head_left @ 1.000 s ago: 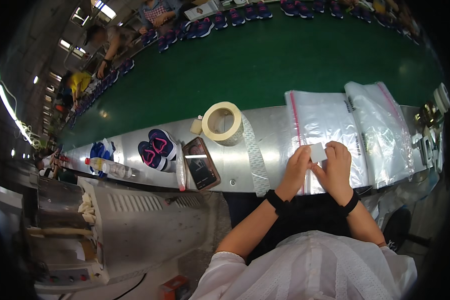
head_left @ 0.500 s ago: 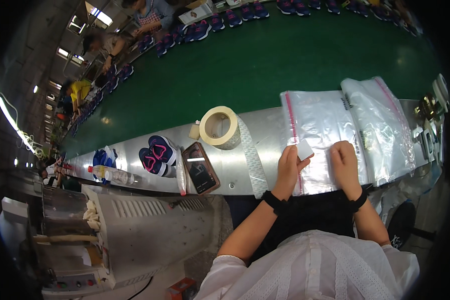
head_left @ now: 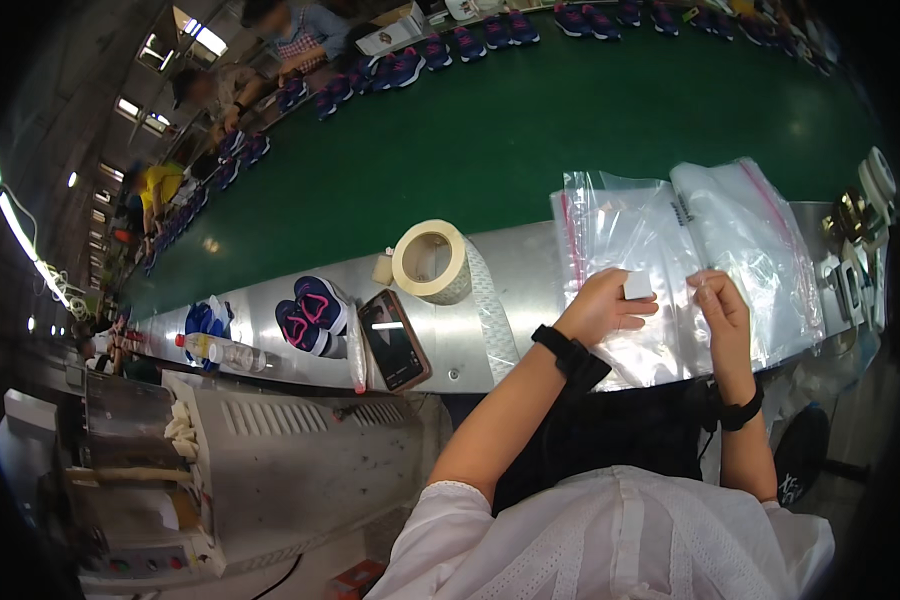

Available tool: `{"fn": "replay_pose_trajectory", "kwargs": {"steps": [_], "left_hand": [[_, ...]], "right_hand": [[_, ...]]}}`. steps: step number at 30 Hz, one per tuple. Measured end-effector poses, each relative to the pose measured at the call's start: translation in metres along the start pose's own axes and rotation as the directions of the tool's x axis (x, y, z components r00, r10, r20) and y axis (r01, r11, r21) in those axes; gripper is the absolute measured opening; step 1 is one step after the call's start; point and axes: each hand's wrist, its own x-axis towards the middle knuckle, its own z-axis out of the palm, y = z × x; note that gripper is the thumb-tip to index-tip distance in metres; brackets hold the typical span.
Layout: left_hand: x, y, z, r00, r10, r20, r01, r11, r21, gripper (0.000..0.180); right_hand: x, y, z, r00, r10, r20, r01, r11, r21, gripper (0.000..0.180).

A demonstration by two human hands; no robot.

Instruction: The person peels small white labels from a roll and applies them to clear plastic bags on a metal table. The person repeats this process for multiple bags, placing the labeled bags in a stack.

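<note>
My left hand (head_left: 604,308) is over the left stack of clear plastic bags (head_left: 610,225), its fingers bent, with a small white square sticker (head_left: 638,285) at the thumb and fingertips. My right hand (head_left: 727,308) pinches the right edge of the top clear bag, near where a second pile of folded bags (head_left: 750,235) lies. The upper bag sits askew over those beneath, and a pink seal strip (head_left: 573,245) runs along the left side. To the left, a large roll of labels (head_left: 454,272) stands with its backing strip (head_left: 492,325) trailing toward the table's front edge.
Left of the roll lie a phone (head_left: 394,340), a pair of navy-and-pink shoes (head_left: 313,313) and plastic bottles (head_left: 240,355). Beyond the metal ledge (head_left: 530,260) runs a green conveyor belt (head_left: 530,130), shoes lining its far side. Several co-workers stand at the far left.
My left hand has moved right and slightly up with the sticker. My right hand has gone from a closed fist to a pinch at the bag's edge. The top bag has shifted and lifted.
</note>
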Motion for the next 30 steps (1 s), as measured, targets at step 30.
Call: {"fn": "replay_pose_trajectory", "kwargs": {"steps": [30], "left_hand": [[-0.219, -0.066, -0.071, 0.700, 0.240, -0.673, 0.016, 0.936, 0.351, 0.040]], "right_hand": [[0.021, 0.005, -0.085, 0.902, 0.118, -0.414, -0.187, 0.974, -0.130, 0.014]]}}
